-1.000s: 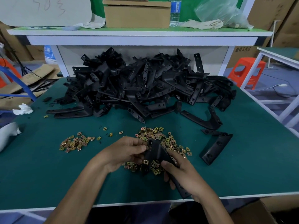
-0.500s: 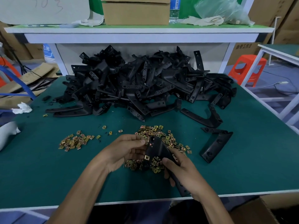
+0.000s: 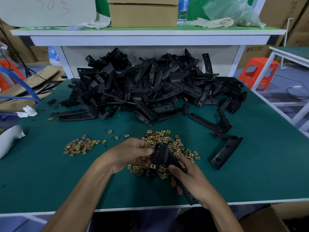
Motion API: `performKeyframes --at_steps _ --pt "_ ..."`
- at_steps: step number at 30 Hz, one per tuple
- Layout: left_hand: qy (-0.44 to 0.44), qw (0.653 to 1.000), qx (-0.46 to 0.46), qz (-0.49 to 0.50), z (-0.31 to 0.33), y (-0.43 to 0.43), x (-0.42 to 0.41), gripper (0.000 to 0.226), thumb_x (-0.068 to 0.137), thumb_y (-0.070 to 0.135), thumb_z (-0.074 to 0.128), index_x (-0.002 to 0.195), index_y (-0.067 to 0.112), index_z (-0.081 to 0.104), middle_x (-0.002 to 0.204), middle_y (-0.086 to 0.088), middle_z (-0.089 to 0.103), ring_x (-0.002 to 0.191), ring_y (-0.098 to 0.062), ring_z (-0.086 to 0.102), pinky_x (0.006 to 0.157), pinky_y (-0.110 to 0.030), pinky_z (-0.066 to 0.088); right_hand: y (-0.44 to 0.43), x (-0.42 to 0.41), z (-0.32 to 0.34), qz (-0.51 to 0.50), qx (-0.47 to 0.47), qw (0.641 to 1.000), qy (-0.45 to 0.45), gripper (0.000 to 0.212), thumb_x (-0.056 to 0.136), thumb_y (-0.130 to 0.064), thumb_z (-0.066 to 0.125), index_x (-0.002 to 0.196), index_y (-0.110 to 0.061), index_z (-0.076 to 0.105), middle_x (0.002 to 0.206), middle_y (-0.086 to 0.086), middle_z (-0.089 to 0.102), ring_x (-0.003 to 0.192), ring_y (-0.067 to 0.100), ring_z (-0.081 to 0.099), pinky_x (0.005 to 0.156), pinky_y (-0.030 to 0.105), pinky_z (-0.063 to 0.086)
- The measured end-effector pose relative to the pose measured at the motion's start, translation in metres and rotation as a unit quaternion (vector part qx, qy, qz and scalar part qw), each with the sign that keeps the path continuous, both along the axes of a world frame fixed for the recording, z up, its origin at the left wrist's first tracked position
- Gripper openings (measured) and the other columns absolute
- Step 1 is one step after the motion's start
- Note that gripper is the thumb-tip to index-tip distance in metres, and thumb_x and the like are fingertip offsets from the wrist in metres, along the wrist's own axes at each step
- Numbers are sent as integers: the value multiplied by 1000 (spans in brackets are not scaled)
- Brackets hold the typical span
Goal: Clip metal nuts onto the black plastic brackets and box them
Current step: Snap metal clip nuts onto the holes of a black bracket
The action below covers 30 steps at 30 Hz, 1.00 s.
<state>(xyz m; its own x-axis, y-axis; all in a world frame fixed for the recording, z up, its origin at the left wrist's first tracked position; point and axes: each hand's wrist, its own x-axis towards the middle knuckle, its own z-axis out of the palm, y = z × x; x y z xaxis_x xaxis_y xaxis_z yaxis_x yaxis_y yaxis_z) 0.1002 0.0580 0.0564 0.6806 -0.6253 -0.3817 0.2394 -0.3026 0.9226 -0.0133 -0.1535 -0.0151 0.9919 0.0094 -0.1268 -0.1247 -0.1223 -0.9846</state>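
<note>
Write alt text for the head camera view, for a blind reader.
A person's right hand grips a black bracket over a pile of metal nuts while the left hand pinches its upper end. Behind, a big heap of brackets covers the far side of the green table.

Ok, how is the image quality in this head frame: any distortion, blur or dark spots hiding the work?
Head view: the wide lens bows the shelf and table edges; the bracket pile merges into a dark mass; the held bracket, left hand and right hand look slightly soft; the nuts glint, without harsh glare.
</note>
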Motion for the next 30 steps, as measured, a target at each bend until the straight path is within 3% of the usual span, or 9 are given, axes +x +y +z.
performKeyframes --at_steps 8,13,18,20,24,27,30 --pt "-57 994 61 -74 8 -2 6 14 100 12 59 98 1 67 86 -8 71 77 -14 68 76 -29 59 2 4 -3 4 -37 999 0 25 90 -53 60 114 -56 58 68 11 70 48 24 60 51 29 47" --pt "-69 991 89 -70 6 -7 8 16 96 17 67 100 1 69 91 -12 73 80 -17 68 74 -29 59 4 5 -4 -3 -58 998 -6 19 92 -47 60 110 -55 58 67 10 70 46 23 60 49 28 46" --pt "-78 994 79 -13 -4 -7 3 18 96 21 68 102 4 72 88 -6 72 75 -13 63 70 -27 50 8 1 -3 -37 -69 997 -15 18 98 -40 59 111 -52 58 68 10 71 46 25 62 51 28 48" --pt "-91 994 57 26 -9 -10 -3 14 95 24 69 101 14 77 88 -4 72 76 -11 61 70 -25 46 10 -2 -1 -61 -64 996 -21 20 101 -35 60 114 -50 58 69 10 71 48 26 63 53 32 51" --pt "-136 984 6 116 -11 -25 -19 9 92 28 71 92 26 80 83 13 76 73 1 67 62 -10 46 18 -11 9 -110 -21 994 -21 22 103 -27 59 122 -36 59 77 12 73 56 26 65 59 39 55" --pt "-159 976 -14 146 -9 -38 -29 11 93 28 70 87 31 79 89 10 77 84 -5 72 71 -19 53 17 -37 18 -134 35 990 24 23 103 -26 59 125 -30 60 88 4 77 76 21 73 66 26 54" --pt "-118 980 -56 147 -3 -52 -41 14 92 26 70 86 35 79 89 6 78 80 -11 74 67 -25 57 11 -83 15 -148 36 987 53 13 103 -21 58 115 -21 63 77 -7 73 69 9 66 62 20 48"
